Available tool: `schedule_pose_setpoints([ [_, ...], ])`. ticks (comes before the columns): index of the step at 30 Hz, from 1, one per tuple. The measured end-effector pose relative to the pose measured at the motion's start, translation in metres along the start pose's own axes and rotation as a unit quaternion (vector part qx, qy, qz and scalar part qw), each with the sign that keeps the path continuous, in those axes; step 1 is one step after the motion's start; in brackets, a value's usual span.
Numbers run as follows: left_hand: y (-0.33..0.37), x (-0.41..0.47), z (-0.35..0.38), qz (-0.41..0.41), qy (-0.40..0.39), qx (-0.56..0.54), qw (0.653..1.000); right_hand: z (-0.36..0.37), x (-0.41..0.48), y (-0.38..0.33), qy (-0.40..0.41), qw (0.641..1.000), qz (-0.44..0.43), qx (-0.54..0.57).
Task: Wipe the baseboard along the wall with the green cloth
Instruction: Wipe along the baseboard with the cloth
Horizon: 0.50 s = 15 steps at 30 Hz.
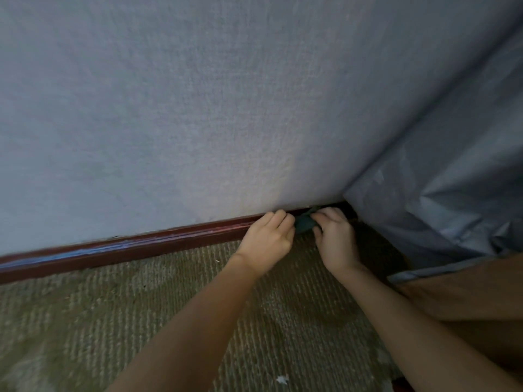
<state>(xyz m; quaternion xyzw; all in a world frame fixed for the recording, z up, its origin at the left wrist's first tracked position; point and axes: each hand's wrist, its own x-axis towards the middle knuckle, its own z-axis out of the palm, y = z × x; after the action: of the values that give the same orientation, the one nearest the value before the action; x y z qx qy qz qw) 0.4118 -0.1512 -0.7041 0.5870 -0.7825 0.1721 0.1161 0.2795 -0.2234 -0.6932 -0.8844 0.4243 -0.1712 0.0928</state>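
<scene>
A dark red-brown baseboard [119,248] runs along the foot of the pale grey-blue wall, from the left edge up to the corner at the right. The green cloth [304,223] is bunched against the baseboard near that corner, and only a small dark green patch shows between my hands. My left hand [267,240] grips its left side with curled fingers. My right hand [335,240] grips its right side, fingers curled over it. Most of the cloth is hidden by the two hands.
Ribbed olive-beige carpet [141,321] covers the floor below the baseboard. A grey-blue sheet or curtain [441,193] hangs in folds at the right, reaching the floor by the corner. A brown surface [467,292] lies under it at the right edge.
</scene>
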Motion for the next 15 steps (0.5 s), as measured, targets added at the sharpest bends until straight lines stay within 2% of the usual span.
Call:
schedule_pose_setpoints([
  [4,-0.007,-0.013,-0.001,0.001,0.016,0.008,1.0,0.006,-0.001,-0.011,0.002,1.0,-0.014,0.005],
  [9,0.0,-0.006,0.008,-0.013,0.039,-0.001,0.999,0.0,0.004,0.003,-0.024,0.999,-0.037,0.001],
  [15,0.011,0.013,0.013,-0.013,0.042,-0.018,0.999,-0.007,0.005,0.021,-0.015,0.999,-0.035,0.017],
])
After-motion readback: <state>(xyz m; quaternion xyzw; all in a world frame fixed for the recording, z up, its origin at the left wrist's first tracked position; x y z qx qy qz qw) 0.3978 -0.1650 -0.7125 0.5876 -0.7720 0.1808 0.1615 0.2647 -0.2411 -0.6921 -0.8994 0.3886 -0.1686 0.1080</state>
